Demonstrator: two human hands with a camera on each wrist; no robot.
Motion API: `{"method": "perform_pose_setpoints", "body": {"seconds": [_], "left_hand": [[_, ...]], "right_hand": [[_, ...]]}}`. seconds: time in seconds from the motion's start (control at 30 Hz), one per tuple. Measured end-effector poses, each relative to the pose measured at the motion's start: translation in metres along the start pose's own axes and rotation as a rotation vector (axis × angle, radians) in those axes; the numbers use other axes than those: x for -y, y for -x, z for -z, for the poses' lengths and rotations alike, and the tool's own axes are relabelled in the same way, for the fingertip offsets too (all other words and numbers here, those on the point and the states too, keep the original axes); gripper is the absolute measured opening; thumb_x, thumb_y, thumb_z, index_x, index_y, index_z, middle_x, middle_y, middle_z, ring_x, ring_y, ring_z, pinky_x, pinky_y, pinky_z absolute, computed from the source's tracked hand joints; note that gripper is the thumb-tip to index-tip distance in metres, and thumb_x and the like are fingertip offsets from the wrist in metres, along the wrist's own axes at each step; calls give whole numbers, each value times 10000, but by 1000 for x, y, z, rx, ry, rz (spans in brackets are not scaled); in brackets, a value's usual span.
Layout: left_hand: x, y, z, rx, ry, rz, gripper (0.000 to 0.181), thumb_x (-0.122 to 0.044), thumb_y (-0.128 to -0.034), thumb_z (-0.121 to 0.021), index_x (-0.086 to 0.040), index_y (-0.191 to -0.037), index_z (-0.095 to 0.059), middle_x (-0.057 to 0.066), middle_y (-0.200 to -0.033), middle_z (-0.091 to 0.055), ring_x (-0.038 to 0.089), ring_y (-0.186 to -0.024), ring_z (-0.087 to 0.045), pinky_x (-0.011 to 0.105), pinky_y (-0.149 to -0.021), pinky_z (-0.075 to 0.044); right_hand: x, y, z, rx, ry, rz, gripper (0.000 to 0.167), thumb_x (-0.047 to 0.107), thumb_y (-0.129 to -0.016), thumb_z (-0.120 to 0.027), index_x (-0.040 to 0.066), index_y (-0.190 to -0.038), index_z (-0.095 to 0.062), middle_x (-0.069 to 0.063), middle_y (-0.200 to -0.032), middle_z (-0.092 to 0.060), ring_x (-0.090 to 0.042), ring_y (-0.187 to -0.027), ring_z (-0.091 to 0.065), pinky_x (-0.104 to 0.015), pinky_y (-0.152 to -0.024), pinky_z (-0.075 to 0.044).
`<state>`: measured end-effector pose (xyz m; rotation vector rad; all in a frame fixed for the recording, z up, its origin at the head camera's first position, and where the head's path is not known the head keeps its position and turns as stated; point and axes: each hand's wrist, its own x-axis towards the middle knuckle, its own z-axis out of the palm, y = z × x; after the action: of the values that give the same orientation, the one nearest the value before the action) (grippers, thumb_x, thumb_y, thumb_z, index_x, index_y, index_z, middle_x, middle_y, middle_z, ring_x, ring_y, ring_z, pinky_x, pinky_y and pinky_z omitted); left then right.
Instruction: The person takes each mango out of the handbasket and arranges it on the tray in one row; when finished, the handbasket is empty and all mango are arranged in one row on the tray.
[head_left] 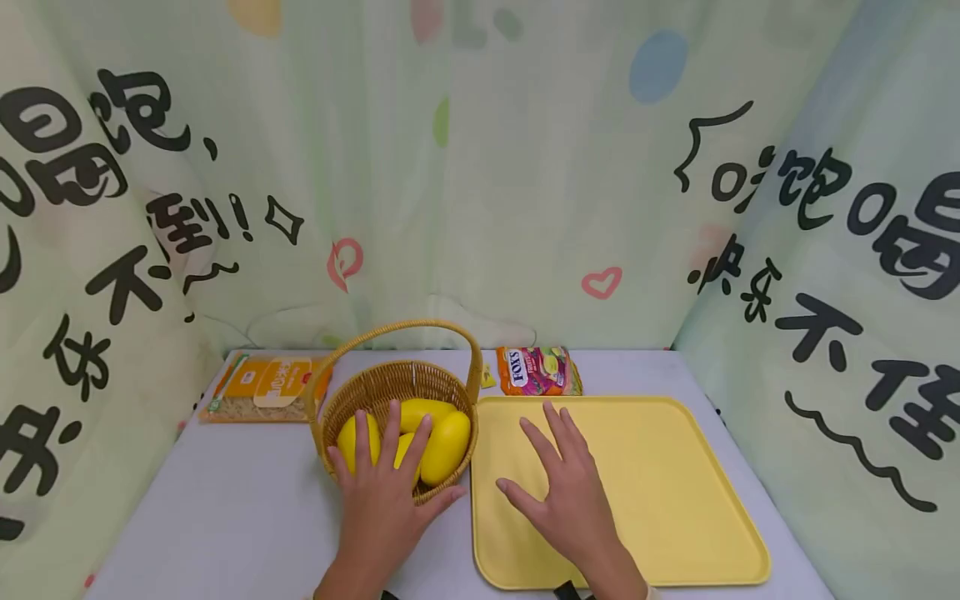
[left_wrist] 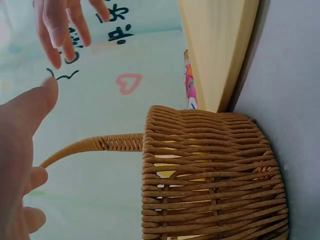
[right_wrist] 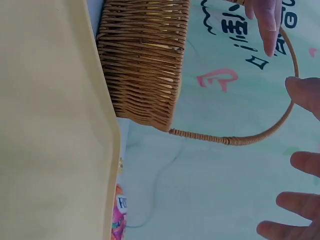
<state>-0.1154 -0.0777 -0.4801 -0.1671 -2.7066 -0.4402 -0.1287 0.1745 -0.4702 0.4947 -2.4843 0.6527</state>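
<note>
A woven wicker basket (head_left: 401,379) with a tall arched handle stands left of centre on the table. Several smooth yellow fruits, which look like mangoes (head_left: 446,446), lie inside it. My left hand (head_left: 386,504) is spread over the basket's near side and hides part of the fruit. The left wrist view shows this hand (left_wrist: 15,150) apart from the basket's wall (left_wrist: 215,175). My right hand (head_left: 570,500) hovers above the left part of a yellow tray (head_left: 675,492), fingers spread and holding nothing. Seen from the right wrist, the basket (right_wrist: 142,60) stands beside the tray's rim (right_wrist: 112,150).
An orange food bag (head_left: 262,387) with a clear lower part lies at the back left, behind the basket. A purple and orange FOX'S candy bag (head_left: 536,372) lies behind the tray, with a small yellow packet (head_left: 487,377) next to it. Printed curtains (head_left: 480,208) enclose the table.
</note>
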Motion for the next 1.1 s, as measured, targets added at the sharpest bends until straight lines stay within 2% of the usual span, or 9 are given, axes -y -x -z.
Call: {"method": "perform_pose_setpoints", "body": {"seconds": [0.13,0.23,0.37,0.47,0.57,0.7,0.9,1.0,1.1], "left_hand": [[2,5,4,-104,81,-4,868,-639,-812,-825,-294,-1559,-550,84,-1760,-270,495,-1571,-263,881,-1103,-263],[4,11,6,-191,158,8,733,-465,-803,-897,-215,-1448,-654,122,-1654,-451,459,-1465,-411,796,-1091,-373],[11,17,9,-250,251,79,532,-332,-808,-914,-155,-1276,-736,111,-1406,-633,364,-1247,-551,595,-1052,-471],[16,22,11,-261,309,156,412,-284,-805,-925,-140,-1155,-761,60,-1229,-686,273,-1113,-618,507,-968,-559],[20,27,13,-245,367,253,325,-242,-819,-921,-141,-1080,-755,5,-1095,-689,175,-981,-638,403,-844,-606],[24,31,13,-194,487,408,197,-205,-883,-871,-142,-1030,-756,-19,-965,-687,114,-842,-636,252,-718,-579],[35,36,10,-122,658,731,117,-254,-974,-779,-144,-1014,-777,-5,-922,-739,69,-796,-643,193,-681,-551],[44,38,6,-110,797,877,173,-230,-990,-750,-66,-1039,-730,33,-876,-721,96,-753,-635,200,-652,-570],[54,39,2,-112,968,1000,226,-192,-992,-734,-10,-1086,-639,32,-848,-665,149,-751,-642,227,-634,-602]], "right_hand": [[-1,3,5,-58,-18,2,749,332,-747,-939,121,-1410,-661,-152,-1558,-563,-409,-1410,-522,-632,-1070,-515],[-2,8,9,-83,-27,-21,637,293,-762,-937,114,-1328,-706,-92,-1454,-653,-314,-1316,-607,-430,-1043,-554],[-6,17,13,-116,-64,-77,506,218,-787,-924,121,-1247,-736,-18,-1311,-730,-230,-1206,-672,-140,-1047,-456],[-9,27,14,-121,-119,-139,430,153,-802,-911,127,-1199,-746,28,-1203,-756,-186,-1082,-707,-83,-973,-476],[-11,37,16,-103,-184,-215,348,120,-833,-890,138,-1151,-750,79,-1114,-755,-125,-966,-716,-153,-853,-570],[-12,46,19,-70,-271,-350,267,107,-886,-848,152,-1130,-748,101,-1051,-751,-39,-877,-693,-252,-755,-622],[-9,54,20,19,-373,-552,196,166,-952,-788,143,-1144,-756,5,-1058,-780,5,-854,-654,-238,-753,-604],[-6,58,16,39,-414,-586,184,166,-953,-784,140,-1134,-763,-28,-1053,-785,-7,-851,-658,-235,-755,-597],[-3,60,12,23,-440,-555,173,136,-947,-782,138,-1120,-766,-35,-1035,-789,-10,-849,-656,-236,-748,-596]]}}
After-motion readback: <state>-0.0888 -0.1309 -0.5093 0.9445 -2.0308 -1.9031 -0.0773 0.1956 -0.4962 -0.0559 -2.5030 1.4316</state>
